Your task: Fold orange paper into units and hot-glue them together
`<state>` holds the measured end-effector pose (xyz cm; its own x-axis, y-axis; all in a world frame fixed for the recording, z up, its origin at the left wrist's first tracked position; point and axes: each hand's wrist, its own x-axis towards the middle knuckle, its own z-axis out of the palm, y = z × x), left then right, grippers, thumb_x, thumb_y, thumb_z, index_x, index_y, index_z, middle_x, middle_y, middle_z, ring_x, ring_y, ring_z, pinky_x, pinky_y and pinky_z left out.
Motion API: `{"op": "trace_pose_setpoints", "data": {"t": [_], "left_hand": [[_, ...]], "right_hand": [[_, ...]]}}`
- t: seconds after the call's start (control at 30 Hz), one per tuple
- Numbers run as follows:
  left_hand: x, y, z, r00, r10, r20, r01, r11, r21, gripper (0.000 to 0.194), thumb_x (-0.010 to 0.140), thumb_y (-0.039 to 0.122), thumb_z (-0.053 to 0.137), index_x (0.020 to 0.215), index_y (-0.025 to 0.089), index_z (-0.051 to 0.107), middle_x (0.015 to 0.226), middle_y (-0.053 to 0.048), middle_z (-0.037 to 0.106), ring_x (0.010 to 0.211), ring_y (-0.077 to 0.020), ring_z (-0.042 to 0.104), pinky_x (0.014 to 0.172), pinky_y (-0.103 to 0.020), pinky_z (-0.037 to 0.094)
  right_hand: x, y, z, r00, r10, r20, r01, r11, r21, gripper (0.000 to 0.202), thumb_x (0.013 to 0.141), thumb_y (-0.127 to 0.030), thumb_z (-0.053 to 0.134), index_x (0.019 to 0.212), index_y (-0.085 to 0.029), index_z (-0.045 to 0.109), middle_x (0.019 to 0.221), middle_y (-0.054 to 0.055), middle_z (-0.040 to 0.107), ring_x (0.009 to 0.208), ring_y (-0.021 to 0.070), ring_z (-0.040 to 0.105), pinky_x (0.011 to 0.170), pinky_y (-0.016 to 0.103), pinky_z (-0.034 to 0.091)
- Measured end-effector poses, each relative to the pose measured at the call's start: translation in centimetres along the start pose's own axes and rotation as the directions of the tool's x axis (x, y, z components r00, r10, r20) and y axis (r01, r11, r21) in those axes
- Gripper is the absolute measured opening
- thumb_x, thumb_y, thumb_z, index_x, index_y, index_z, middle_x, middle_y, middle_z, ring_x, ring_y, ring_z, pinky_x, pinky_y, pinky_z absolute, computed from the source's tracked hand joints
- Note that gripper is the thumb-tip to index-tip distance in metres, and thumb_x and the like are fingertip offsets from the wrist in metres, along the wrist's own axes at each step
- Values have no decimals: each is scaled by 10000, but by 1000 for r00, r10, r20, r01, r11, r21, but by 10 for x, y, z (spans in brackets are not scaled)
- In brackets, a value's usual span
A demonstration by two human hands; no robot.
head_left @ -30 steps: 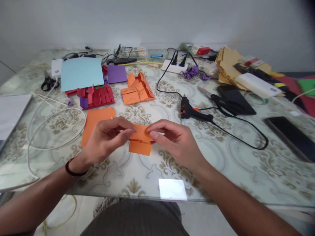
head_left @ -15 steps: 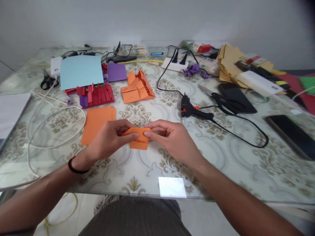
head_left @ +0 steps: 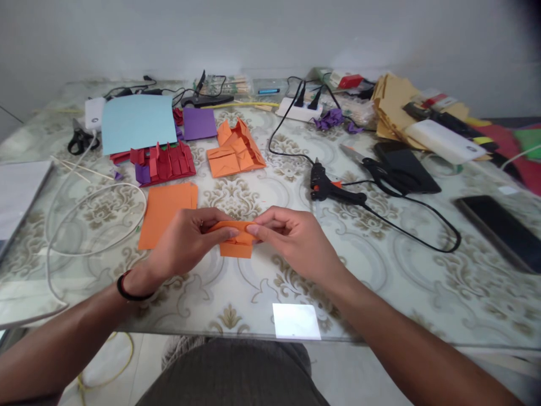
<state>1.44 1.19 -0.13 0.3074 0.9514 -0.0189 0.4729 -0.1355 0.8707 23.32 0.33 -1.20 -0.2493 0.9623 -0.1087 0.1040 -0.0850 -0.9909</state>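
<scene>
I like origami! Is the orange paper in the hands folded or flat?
Folded: the orange paper shows creases and layered flaps, pinched between left hand and right hand.

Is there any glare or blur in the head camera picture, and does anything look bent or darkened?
Head view: soft, even light; a bright square reflection glares on the glass table near its front edge; the folded orange paper is sharp; the far table edge bows from wide-angle distortion; the top right corner is dark.

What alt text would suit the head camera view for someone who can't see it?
Left hand and right hand pinch a small folded orange paper above a patterned glass table. Around it lie an orange sheet, folded paper pieces and a black glue gun.
</scene>
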Motion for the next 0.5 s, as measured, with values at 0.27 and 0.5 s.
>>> {"op": "trace_pose_setpoints", "data": {"t": [0.27, 0.5], "left_hand": [[1, 0, -1, 998, -31, 50, 32, 999, -16, 229, 881, 382, 763, 855, 158, 801, 617, 32, 600, 542, -75, 409, 467, -202, 278], [4, -7, -2, 994, -54, 92, 56, 998, -25, 240, 882, 375, 763, 811, 146, 779, 638, 13, 650, 570, -89, 520, 484, -183, 350]], "right_hand": [[-1, 0, -2, 997, -65, -36, 63, 997, -38, 220, 899, -414, 749, 881, -195, 758, 784, 19, 777, 706, 164, 715, 636, 280, 542], [3, 2, -3, 1000, 0, 26, 1, 999, -40, 210, 890, -407, 760, 928, -200, 748, 820, 17, 796, 770, 178, 765, 707, 284, 596]]}}
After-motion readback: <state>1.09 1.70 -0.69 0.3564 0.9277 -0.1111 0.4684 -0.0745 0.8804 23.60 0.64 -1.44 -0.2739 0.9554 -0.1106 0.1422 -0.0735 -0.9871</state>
